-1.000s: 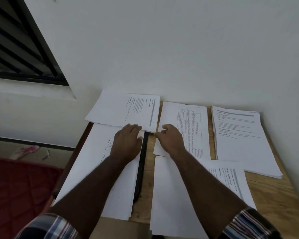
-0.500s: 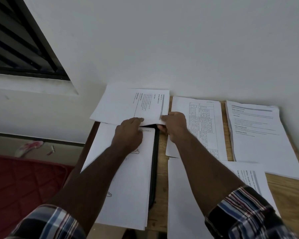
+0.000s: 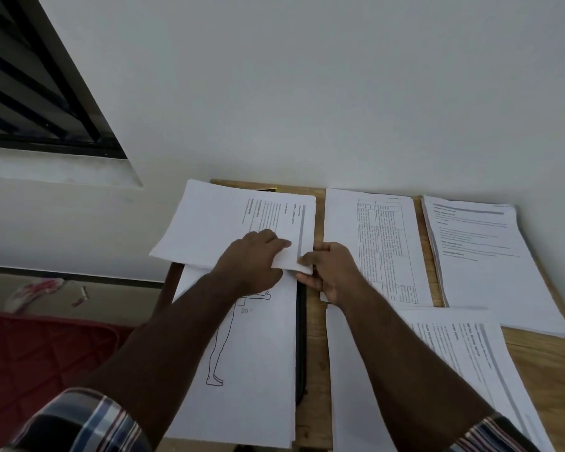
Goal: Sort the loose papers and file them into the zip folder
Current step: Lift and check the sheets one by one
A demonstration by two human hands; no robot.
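Note:
A sideways-printed paper stack (image 3: 219, 223) lies at the table's far left, overhanging the edge. My left hand (image 3: 253, 261) presses on its near right corner, and my right hand (image 3: 327, 269) pinches that same corner from the right. Below it lies a stack with a line drawing of a figure (image 3: 252, 370), resting on a black zip folder (image 3: 301, 347) whose edge shows along the right side. A table-printed stack (image 3: 375, 243), a text stack (image 3: 483, 262) and a near right stack (image 3: 405, 386) lie to the right.
The wooden table (image 3: 542, 363) stands against a white wall. A dark louvred window (image 3: 30, 93) is at upper left. Left of the table are a red quilted mat (image 3: 30, 353) and small pink items (image 3: 36, 290) on the floor.
Both hands moved forward from the figure stack and the table stack to the far left stack and took hold of its near right corner. The view tilted closer.

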